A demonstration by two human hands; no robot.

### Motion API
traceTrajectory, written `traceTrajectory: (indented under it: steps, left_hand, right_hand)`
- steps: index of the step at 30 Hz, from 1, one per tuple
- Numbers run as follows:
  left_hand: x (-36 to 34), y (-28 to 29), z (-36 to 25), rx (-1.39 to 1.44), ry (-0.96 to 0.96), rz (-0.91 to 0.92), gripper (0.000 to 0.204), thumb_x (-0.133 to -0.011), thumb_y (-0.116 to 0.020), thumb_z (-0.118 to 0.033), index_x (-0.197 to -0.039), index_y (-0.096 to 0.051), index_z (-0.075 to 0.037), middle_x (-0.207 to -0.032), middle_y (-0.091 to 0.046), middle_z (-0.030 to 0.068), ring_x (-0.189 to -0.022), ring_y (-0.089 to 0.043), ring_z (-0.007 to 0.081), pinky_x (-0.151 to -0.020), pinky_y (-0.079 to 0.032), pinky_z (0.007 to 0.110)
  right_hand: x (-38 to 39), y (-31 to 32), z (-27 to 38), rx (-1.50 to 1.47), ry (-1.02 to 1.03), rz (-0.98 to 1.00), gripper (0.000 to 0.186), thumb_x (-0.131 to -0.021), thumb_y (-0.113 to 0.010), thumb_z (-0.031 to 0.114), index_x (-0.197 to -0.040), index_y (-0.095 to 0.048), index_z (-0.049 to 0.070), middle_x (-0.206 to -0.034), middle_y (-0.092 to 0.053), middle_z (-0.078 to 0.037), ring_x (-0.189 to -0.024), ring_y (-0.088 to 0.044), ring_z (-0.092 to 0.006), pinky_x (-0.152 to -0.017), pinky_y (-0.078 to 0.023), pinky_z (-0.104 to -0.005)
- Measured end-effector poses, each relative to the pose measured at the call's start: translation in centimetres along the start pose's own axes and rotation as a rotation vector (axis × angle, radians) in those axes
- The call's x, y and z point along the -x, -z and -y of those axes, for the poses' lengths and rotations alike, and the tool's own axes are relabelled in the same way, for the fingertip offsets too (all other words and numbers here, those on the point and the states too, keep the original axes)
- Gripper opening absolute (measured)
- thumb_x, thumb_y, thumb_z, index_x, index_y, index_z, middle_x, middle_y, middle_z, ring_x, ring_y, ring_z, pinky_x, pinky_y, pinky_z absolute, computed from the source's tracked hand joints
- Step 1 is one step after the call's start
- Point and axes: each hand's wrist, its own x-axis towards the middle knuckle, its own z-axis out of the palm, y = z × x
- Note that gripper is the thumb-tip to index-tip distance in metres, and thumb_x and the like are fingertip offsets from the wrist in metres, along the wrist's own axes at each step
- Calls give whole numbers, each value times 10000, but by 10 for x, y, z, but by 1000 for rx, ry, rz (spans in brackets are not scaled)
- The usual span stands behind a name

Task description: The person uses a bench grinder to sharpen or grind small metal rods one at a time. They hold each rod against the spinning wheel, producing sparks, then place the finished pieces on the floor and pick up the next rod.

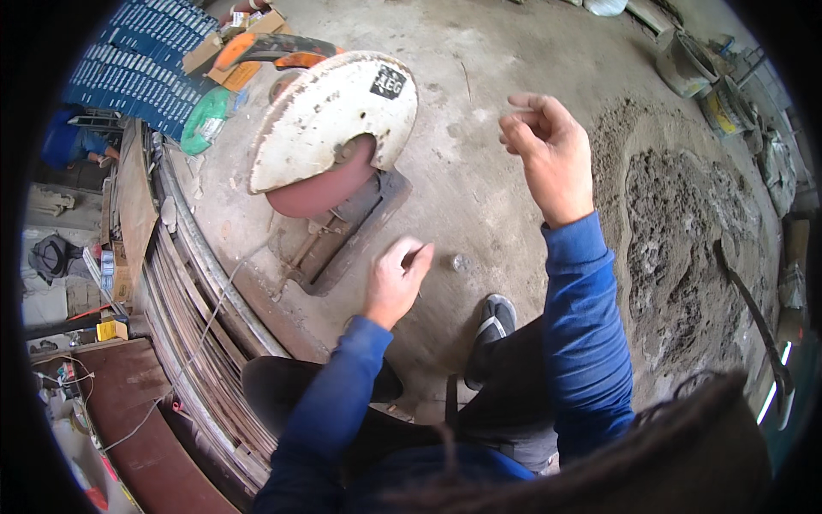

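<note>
My left hand (398, 278) is closed, its fingers curled in and the thumb along them. Whatever it may hold is hidden. It hovers just in front of the metal base (368, 218) of a cut-off saw, apart from it as far as I can tell. The saw has a scuffed white guard (321, 120), a reddish-brown disc (321, 190) and an orange and black handle (274, 51). Raised to the right of the saw, my right hand (552, 158) has its fingers bent toward the thumb. Anything in that grip is too small to make out.
Long metal pipes and bars (201, 317) lie along the left. Blue stacked boxes (137, 64) and a green coil (204, 120) are at the far left. Wet mortar (693, 248) spreads on the right, near buckets (685, 67). Another person (73, 141) is at the left edge.
</note>
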Motion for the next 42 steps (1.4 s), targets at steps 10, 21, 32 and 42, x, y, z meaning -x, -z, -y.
traceTrajectory:
  steps: [10, 21, 32, 42]
  left_hand:
    - [89, -59, 243, -632, 598, 4, 93, -834, -664, -125, -926, -671, -115, -952, -642, 130, -914, -633, 339, -792, -510, 440]
    - [60, -59, 259, -927, 529, 335, 84, -849, -676, -193, -916, -635, -164, -1162, -531, 106, -1110, -535, 325, -890, -482, 425]
    - [46, -16, 179, -330, 782, 238, 159, -892, -619, -218, -902, -618, -59, -831, -693, 137, -795, -665, 287, -705, -521, 427]
    - [105, 179, 119, -402, 617, -303, 66, -895, -541, -96, -923, -566, -40, -776, -643, 102, -656, -644, 199, -551, -530, 354]
  right_hand:
    - [4, -8, 15, 179, 107, 76, 222, -809, -650, 101, -1006, -642, 1, -738, -672, -127, -672, -676, -251, -633, -532, -337]
    - [8, -2, 17, 376, 48, 203, 211, -860, -666, 62, -1054, -639, -18, -825, -661, -66, -713, -647, -113, -680, -527, -253]
    - [7, -42, 5, 519, 45, 403, 178, -803, -675, 179, -912, -671, 38, -804, -696, -163, -781, -686, -331, -730, -538, -420]
    - [-3, -100, 23, 32, 117, 50, 148, -862, -660, 120, -963, -680, 15, -844, -717, -153, -764, -698, -222, -720, -538, -331]
